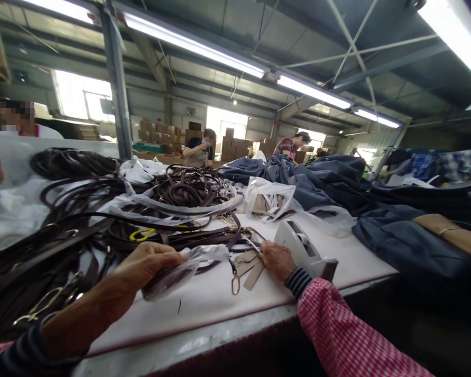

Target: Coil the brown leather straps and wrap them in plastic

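At the table edge [204, 330], left grip [149, 264] clamps bagged strap [170, 277]; right grip [273, 260] unclear by tape dispenser [302, 246].

A long table [204, 309] has a white top and a gray metal edge [180, 343]. Big heaps of dark brown leather straps [78, 167] with gold metal clips lie over its left side. Thin see-through plastic bags [172, 207] lie on and around the straps. Yellow scissors [143, 234] sit on top of the straps. Near the middle, a plastic bag of tan tags [269, 199] sits just beside a white tape holder [302, 246]. Soft piles of dark blue cloth [317, 183] cover the far right side, and a long tan strip [447, 233] lies on the cloth.
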Available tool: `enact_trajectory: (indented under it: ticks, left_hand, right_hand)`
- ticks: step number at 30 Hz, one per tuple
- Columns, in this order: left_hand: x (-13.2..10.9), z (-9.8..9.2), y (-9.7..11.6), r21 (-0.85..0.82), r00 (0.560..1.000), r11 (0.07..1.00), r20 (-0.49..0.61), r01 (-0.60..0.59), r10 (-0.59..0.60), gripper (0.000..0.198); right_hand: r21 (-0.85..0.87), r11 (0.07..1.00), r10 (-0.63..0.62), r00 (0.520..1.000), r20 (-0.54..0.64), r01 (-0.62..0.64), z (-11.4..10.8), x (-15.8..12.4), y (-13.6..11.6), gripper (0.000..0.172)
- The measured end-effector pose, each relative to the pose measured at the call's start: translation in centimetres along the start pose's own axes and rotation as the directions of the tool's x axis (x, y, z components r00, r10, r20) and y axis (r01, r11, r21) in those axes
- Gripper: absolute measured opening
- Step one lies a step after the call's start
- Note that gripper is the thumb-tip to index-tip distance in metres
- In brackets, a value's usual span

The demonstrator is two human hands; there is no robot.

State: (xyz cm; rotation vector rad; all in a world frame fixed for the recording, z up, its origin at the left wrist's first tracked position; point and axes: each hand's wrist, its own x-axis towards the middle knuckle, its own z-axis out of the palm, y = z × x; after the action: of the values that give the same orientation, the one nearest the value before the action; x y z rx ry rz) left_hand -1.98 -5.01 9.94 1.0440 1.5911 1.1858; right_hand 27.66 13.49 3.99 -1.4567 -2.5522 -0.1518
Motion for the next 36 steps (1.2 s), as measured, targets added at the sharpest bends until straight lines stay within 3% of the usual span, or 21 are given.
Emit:
enact_trajectory:
  ticks: [7, 14, 18, 22, 26, 30, 32, 34, 36]
  left_hand:
    - [0.1, 1.7, -0.2, -0.221, 0.997, 0.972, 0.005, -0.076, 0.079, 0.045]
    - [1.0, 3.9, -1.0, -0.474, 0.991, 0.872, -0.107, -0.119, 0.078, 0.038]
    - [1.2, 4.4, -1.4, -0.503, 0.988, 0.858, -0.149, -0.104, 0.032, 0.024]
    - [1.1, 4.0, -1.4, -0.509, 0.981, 0.856, -0.195, -0.090, -0.012, 0.023]
    - [0.9, 3.8, -1.8, -0.454, 0.993, 0.886, -0.105, -0.099, 0.057, 0.031]
    - [0.6, 4.2, -2.3, -0.409, 0.991, 0.903, -0.020, -0.129, 0.133, 0.032]
    - [0.6, 4.4, -2.3, -0.392, 0.988, 0.909, 0.001, -0.140, 0.152, 0.032]
    - [0.6, 4.5, -2.4, -0.390, 0.988, 0.911, 0.020, -0.136, 0.156, 0.033]
    - [0.5, 4.6, -2.3, -0.399, 0.988, 0.909, 0.040, -0.122, 0.150, 0.035]
  right_hand:
    - [0.065, 0.997, 0.036, 0.994, -0.107, -0.029, 1.6, 0.3, 1.5, 0.024]
    - [0.211, 0.977, 0.034, 0.967, -0.253, 0.021, 0.5, -1.5, 1.9, 0.021]
    - [0.240, 0.963, -0.041, 0.947, -0.319, 0.122, 0.7, -3.4, 0.2, 0.022]
    - [0.264, 0.940, -0.132, 0.943, -0.307, 0.217, 1.9, -4.6, -1.1, 0.019]
    - [0.349, 0.903, -0.149, 0.944, -0.295, 0.251, 1.7, -4.8, -0.3, 0.025]
    - [0.431, 0.871, -0.054, 0.917, -0.394, 0.236, -0.7, -5.7, -0.8, 0.034]
    - [0.573, 0.788, -0.012, 0.937, -0.350, 0.224, -2.2, -6.8, -2.6, 0.037]
    - [0.769, 0.623, -0.017, 0.985, -0.169, 0.143, -3.3, -8.0, -5.0, 0.039]
    - [0.891, 0.453, -0.069, 0.997, 0.046, -0.010, -3.9, -8.8, -7.3, 0.038]
